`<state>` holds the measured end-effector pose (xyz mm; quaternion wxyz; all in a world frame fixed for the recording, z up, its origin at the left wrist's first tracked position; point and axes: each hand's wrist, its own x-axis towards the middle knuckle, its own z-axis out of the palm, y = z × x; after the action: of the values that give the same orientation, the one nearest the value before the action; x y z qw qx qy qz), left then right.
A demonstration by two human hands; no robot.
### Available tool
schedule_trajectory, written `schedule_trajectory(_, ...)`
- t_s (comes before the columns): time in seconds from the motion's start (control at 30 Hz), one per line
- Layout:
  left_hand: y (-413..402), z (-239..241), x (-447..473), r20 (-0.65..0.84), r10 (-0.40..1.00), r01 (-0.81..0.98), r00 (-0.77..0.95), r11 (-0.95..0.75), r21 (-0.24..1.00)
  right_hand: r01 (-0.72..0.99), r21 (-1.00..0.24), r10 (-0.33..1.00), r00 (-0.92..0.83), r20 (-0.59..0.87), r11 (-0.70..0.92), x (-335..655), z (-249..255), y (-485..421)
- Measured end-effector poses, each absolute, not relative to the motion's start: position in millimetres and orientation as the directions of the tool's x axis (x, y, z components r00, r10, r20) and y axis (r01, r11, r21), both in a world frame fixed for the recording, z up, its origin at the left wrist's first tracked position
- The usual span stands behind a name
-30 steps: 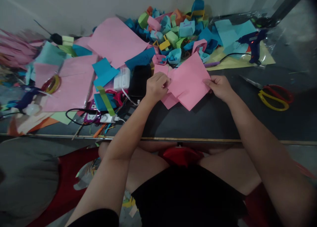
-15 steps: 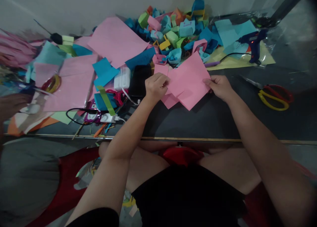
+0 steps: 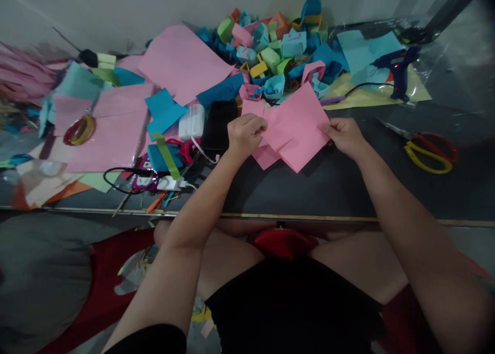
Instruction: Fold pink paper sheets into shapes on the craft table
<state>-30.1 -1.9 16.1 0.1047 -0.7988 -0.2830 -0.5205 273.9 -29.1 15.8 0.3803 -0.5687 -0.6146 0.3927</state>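
Between my hands is a pink paper sheet (image 3: 299, 124), held slanted over the dark table with one corner toward me. My right hand (image 3: 344, 136) pinches its right corner, thumb on top. My left hand (image 3: 245, 132) is closed at the sheet's left corner, its fingers curled on the paper's edge. Other pink paper pieces (image 3: 266, 158) lie beneath the sheet, partly covered by it and by my left hand. Just left of that hand lies a black phone-like object (image 3: 219, 124).
Folded paper pieces (image 3: 270, 50) are heaped along the wall. A glue gun (image 3: 398, 70) with a red light stands at the right, above scissors (image 3: 429, 148). Leftward lie a white charger-like box (image 3: 191, 121), a power strip (image 3: 154, 181), large pink sheets (image 3: 116, 137) and another pair of scissors (image 3: 80, 130).
The other person's hand at the far left has gone out of view, along with the dark blue tool near it. My hands and the pink sheet are nearly unmoved.
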Motion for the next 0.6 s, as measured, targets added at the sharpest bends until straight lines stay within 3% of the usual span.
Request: schedule_trajectory(0.6,-2.1,15.8,-30.2,0.884,0.365,0.542,0.290,-0.825,0.163,0.419,-0.906,0.998,-0.060,0.032,0.055,271.0,20.4,-32.4)
